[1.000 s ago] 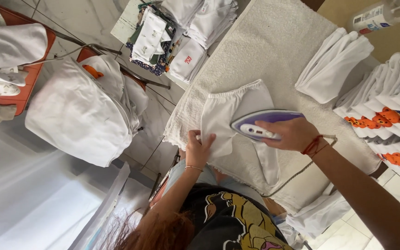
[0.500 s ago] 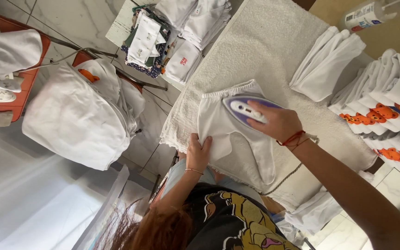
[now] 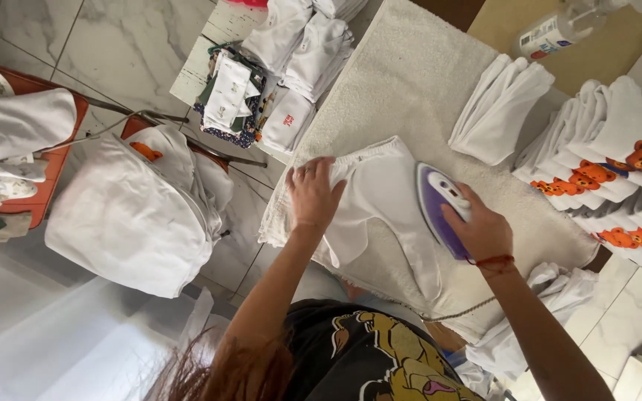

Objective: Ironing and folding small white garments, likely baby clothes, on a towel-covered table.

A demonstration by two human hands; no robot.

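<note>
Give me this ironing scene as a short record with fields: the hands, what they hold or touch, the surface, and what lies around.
left hand: flat on the white cotton garment, pinning its edge
right hand: gripping the purple and white steam iron, which sits on the garment
surface: beige towel-covered ironing board
right of board: folded white clothes with orange bear prints
far side: plain folded white stack; clear spray bottle
left, on floor: white full bag

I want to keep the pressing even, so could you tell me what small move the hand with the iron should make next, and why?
Probably glide the iron toward the left hand. The right hand has it at one edge of the white garment, and the left hand pins the opposite edge flat, with unpressed cloth between.
</note>
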